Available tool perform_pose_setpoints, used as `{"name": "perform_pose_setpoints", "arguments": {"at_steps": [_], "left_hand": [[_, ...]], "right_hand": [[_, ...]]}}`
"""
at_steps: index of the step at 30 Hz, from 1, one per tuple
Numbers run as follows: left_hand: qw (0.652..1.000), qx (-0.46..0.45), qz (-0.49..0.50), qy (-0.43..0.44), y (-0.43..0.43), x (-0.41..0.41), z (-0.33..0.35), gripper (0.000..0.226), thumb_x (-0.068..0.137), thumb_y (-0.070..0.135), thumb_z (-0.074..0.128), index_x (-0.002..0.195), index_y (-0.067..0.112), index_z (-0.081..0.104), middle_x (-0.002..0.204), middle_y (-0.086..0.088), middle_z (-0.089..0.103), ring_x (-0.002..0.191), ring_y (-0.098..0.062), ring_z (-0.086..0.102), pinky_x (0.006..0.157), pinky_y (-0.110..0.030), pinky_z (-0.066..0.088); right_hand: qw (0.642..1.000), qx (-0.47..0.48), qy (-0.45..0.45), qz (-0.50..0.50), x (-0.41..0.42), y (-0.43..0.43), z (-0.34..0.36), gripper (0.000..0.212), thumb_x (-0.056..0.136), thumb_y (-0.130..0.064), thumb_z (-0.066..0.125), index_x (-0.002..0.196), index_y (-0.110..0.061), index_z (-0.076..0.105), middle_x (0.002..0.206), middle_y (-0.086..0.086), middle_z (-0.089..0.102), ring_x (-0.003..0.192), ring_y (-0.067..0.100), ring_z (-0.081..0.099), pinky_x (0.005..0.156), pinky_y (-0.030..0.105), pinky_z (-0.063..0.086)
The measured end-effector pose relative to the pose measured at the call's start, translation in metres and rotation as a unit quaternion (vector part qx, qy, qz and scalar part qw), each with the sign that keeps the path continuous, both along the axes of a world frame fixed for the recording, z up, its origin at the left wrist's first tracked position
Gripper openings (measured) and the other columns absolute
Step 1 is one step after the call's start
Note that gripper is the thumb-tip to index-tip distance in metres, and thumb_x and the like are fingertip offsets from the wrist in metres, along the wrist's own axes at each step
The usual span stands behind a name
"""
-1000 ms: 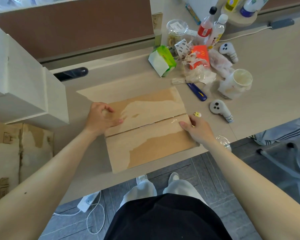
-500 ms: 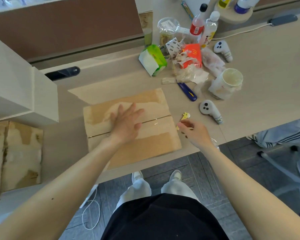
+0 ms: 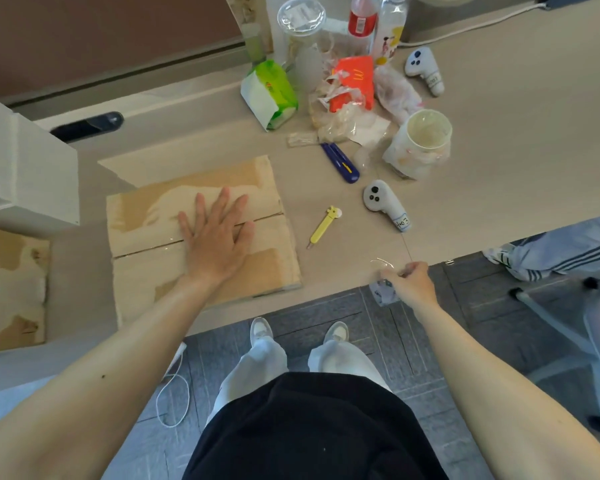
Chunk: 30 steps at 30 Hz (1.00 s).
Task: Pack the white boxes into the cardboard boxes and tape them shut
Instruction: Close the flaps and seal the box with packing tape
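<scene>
A closed cardboard box (image 3: 142, 216) lies on the desk with clear tape along the seam between its two flaps. My left hand (image 3: 217, 239) rests flat on top of it, fingers spread across the seam. My right hand (image 3: 409, 282) is at the desk's front edge, to the right of the box, with its fingers closed around a roll of clear tape (image 3: 381, 292). A small yellow cutter (image 3: 323, 226) lies on the desk between the box and my right hand. A stack of white boxes (image 3: 25, 171) stands at the left.
Another cardboard box (image 3: 11, 289) lies at the far left. Behind are a blue utility knife (image 3: 340, 162), two white controllers (image 3: 387, 204), a white cup (image 3: 423, 140), a green tissue pack (image 3: 269, 95), wrappers and bottles. Another person's legs (image 3: 561, 247) are at the right.
My left hand moved from the box's left edge to lie flat on its middle. My right hand left the box, put down the yellow cutter and went to the tape roll at the desk edge.
</scene>
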<state>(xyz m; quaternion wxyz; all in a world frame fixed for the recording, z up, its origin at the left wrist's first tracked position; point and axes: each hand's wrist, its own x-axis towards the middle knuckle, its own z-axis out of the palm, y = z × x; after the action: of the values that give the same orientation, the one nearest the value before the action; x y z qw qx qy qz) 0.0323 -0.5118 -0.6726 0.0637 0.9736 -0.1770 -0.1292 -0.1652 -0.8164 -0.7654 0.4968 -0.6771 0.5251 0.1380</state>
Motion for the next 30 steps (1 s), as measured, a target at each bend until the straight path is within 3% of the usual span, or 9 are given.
{"name": "perform_pose_setpoints", "arguments": {"at_steps": [4,9,18,21,24,26,28,30], "left_hand": [[1.0,-0.002,0.011,-0.006,-0.001,-0.002,0.0,0.06,0.095,0.06,0.018,0.152,0.044,0.021,0.164,0.012,0.007,0.152,-0.025,-0.008,0.118,-0.057,-0.007],[1.0,-0.008,0.018,-0.012,-0.002,-0.003,0.0,0.059,0.095,0.061,0.019,0.152,0.043,0.019,0.164,0.013,0.007,0.152,-0.022,-0.008,0.119,-0.054,-0.008],[0.999,-0.018,0.024,-0.023,-0.003,-0.004,0.0,0.056,0.097,0.058,0.025,0.151,0.044,0.022,0.164,0.013,0.011,0.152,-0.021,-0.005,0.119,-0.052,-0.008],[0.999,-0.018,0.025,-0.022,-0.003,-0.004,0.0,0.056,0.098,0.058,0.025,0.152,0.044,0.022,0.164,0.013,0.011,0.152,-0.021,-0.005,0.12,-0.052,-0.009],[0.999,-0.016,0.026,-0.019,-0.003,-0.005,0.001,0.056,0.098,0.058,0.025,0.152,0.044,0.022,0.164,0.013,0.01,0.152,-0.02,-0.006,0.119,-0.051,-0.01],[0.999,-0.019,0.026,-0.019,-0.003,-0.004,0.002,0.056,0.098,0.058,0.025,0.152,0.044,0.022,0.164,0.013,0.011,0.152,-0.02,-0.006,0.119,-0.051,-0.01],[0.999,-0.02,0.026,-0.022,-0.002,-0.004,0.002,0.056,0.098,0.059,0.025,0.152,0.044,0.022,0.164,0.012,0.011,0.152,-0.021,-0.005,0.119,-0.051,-0.009],[0.999,-0.02,0.025,-0.022,-0.002,-0.004,0.001,0.056,0.098,0.059,0.025,0.152,0.044,0.022,0.164,0.013,0.011,0.152,-0.021,-0.005,0.119,-0.051,-0.009]], "right_hand": [[1.0,-0.019,-0.022,-0.008,0.001,-0.004,-0.008,0.054,0.08,-0.029,0.079,0.114,-0.016,0.04,0.102,0.006,0.056,0.099,0.027,0.059,0.072,0.033,0.044],[1.0,-0.012,-0.013,0.013,-0.004,-0.007,-0.014,0.055,0.083,-0.028,0.077,0.116,-0.017,0.034,0.115,0.013,0.051,0.1,0.031,0.055,0.078,0.037,0.045],[0.999,-0.001,0.033,0.021,-0.004,-0.008,-0.009,0.038,0.086,-0.024,0.068,0.117,-0.016,0.046,0.116,0.01,0.05,0.104,0.031,0.054,0.084,0.04,0.048],[0.999,0.007,0.047,0.014,0.002,-0.011,-0.007,0.026,0.083,-0.019,0.065,0.107,-0.012,0.057,0.112,0.01,0.059,0.102,0.031,0.06,0.089,0.042,0.052],[0.998,0.028,0.05,0.026,0.005,-0.014,-0.003,0.015,0.082,-0.017,0.065,0.091,-0.007,0.073,0.091,0.011,0.069,0.084,0.028,0.063,0.074,0.034,0.051],[0.997,0.042,0.046,0.034,0.004,-0.016,-0.004,0.02,0.079,-0.016,0.065,0.086,0.0,0.073,0.075,0.008,0.063,0.07,0.022,0.056,0.062,0.03,0.043],[0.997,0.059,0.043,0.04,0.003,-0.018,-0.004,0.014,0.076,-0.017,0.064,0.076,-0.006,0.072,0.068,0.008,0.057,0.067,0.019,0.051,0.06,0.029,0.039],[0.996,0.064,0.038,0.045,0.003,-0.019,-0.004,0.017,0.077,-0.018,0.066,0.078,-0.003,0.072,0.07,0.009,0.057,0.067,0.018,0.05,0.062,0.03,0.038]]}}
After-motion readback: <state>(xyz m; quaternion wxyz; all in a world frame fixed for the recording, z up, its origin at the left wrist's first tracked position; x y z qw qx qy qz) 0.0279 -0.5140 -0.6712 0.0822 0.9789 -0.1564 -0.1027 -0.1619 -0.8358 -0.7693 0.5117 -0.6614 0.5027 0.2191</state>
